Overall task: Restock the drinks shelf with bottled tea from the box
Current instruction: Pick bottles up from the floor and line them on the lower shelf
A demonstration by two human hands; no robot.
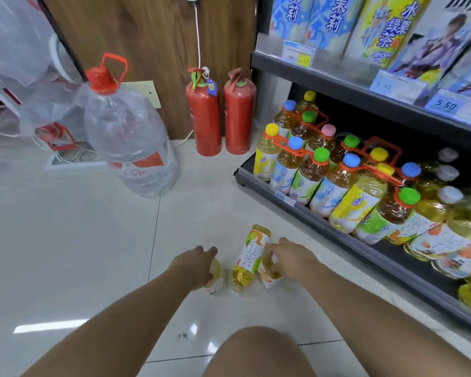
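Three bottles of yellow tea lie on the tiled floor in front of me. My left hand (197,263) closes over the left tea bottle (215,278). My right hand (288,258) grips the right tea bottle (269,272). Between them lies the middle tea bottle (252,255), label up, touched by neither hand as far as I can tell. The bottom drinks shelf (324,221) at right holds several large tea bottles with coloured caps (321,175) and lying tea bottles (443,240). No box is in view.
A big clear water jug with a red cap (128,134) stands on the floor at left. Two red fire extinguishers (220,112) stand against the wooden wall. The upper shelf (365,85) carries drink cartons and price tags. My bare knee (259,352) is at the bottom.
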